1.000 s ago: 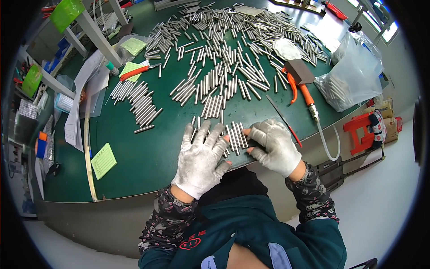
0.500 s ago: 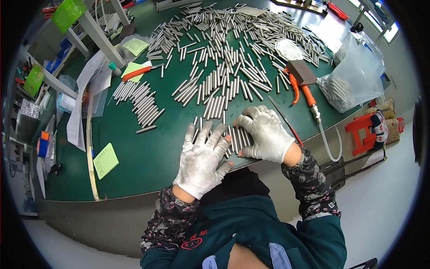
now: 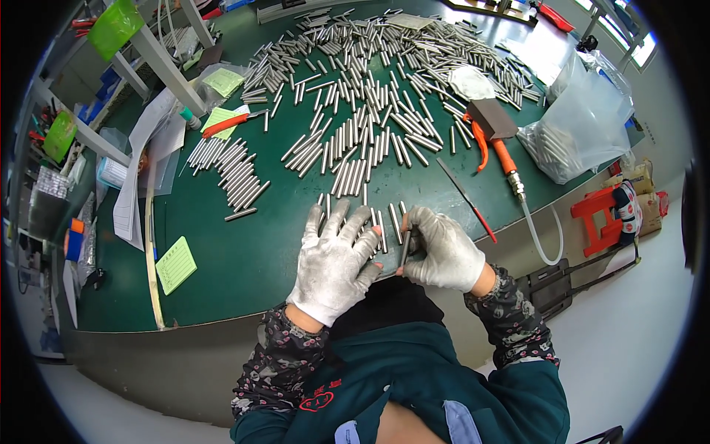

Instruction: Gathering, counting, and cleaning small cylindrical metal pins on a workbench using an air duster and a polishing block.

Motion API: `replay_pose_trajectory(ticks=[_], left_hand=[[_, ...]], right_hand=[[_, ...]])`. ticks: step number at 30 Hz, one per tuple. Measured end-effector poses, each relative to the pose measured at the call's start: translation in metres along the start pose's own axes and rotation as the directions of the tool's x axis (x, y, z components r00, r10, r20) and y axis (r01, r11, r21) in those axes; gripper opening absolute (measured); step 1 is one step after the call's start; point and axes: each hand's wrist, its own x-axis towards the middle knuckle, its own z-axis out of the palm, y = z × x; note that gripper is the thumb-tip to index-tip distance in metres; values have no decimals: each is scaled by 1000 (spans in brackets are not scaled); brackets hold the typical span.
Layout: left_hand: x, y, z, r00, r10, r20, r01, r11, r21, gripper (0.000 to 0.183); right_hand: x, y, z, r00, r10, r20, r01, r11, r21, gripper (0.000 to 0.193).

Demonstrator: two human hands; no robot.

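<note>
My left hand, in a white work glove with bare fingertips, lies flat near the front edge of the bench. Its fingers are spread over a few short metal rods, which they partly hide. To its right, my gloved right hand pinches one metal rod between thumb and fingers. Two loose rods lie on the green top between the hands. Just beyond the fingers is a tidy row of rods.
A large heap of rods spreads across the far bench. An orange air gun, a red-handled file and a plastic bag of rods are at right. At left lie a slanted rod row, an orange knife and a green card.
My right hand has shifted slightly right, away from the rods it covered, and now pinches a single rod. The rods between the hands stand further apart. My left hand has barely moved.
</note>
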Motion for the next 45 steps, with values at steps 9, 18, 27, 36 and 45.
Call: replay_pose_trajectory(ticks=[9,18,27,36,45], left_hand=[[4,1,7,994,-53,-97,52,999,-16,45],[2,5,5,995,-5,-96,5,1000,4,45],[-1,8,4,994,55,-92,-55,998,11,39],[-1,7,7,981,37,-189,-42,999,-27,38],[6,17,9,989,-47,-140,51,999,20,45]], right_hand=[[-5,1,-2,980,186,66,-196,947,255,24],[-6,7,-13,849,-149,-508,-30,945,-326,13],[-6,-1,-9,980,-138,-145,59,892,-449,29],[-3,7,1,960,-275,-63,204,833,-515,44],[-5,11,0,954,-264,-141,145,819,-555,28]])
